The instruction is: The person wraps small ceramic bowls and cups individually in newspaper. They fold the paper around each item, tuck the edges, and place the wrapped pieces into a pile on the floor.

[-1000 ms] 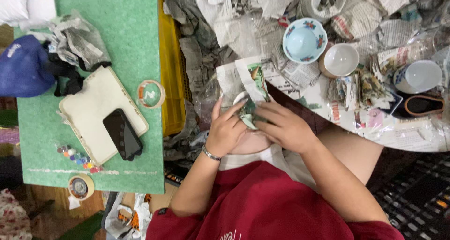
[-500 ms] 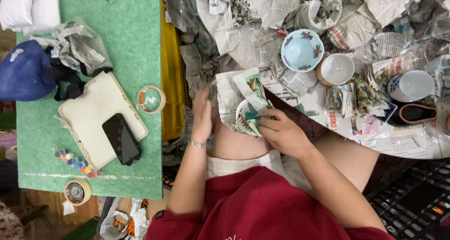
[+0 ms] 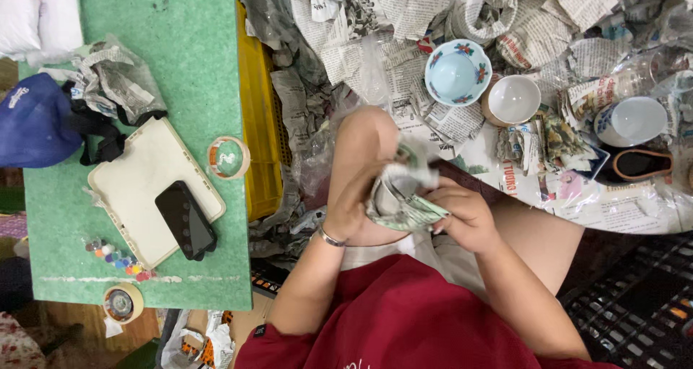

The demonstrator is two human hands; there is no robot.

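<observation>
Both hands grip one bundle (image 3: 401, 199), an item wrapped in newspaper, held over the lap: left hand (image 3: 361, 189) cupped around its left side with palm turned inward, right hand (image 3: 462, 214) pinching the right end with curled fingers. Bundle's long axis runs roughly left to right, tilting slightly down toward the right hand; contents hidden by paper. Nearby: blue bowl (image 3: 457, 73) and white bowl (image 3: 512, 99) on crumpled newspaper (image 3: 404, 23) beyond; green table (image 3: 180, 66) with tray (image 3: 144, 189), phone (image 3: 186, 220) and tape roll (image 3: 228, 157) to the left.

Beside me the green table (image 3: 180, 66) carries a cream tray (image 3: 130, 189), tape roll (image 3: 228, 157) near its right edge, blue cap (image 3: 32, 120) at its left edge.
</observation>
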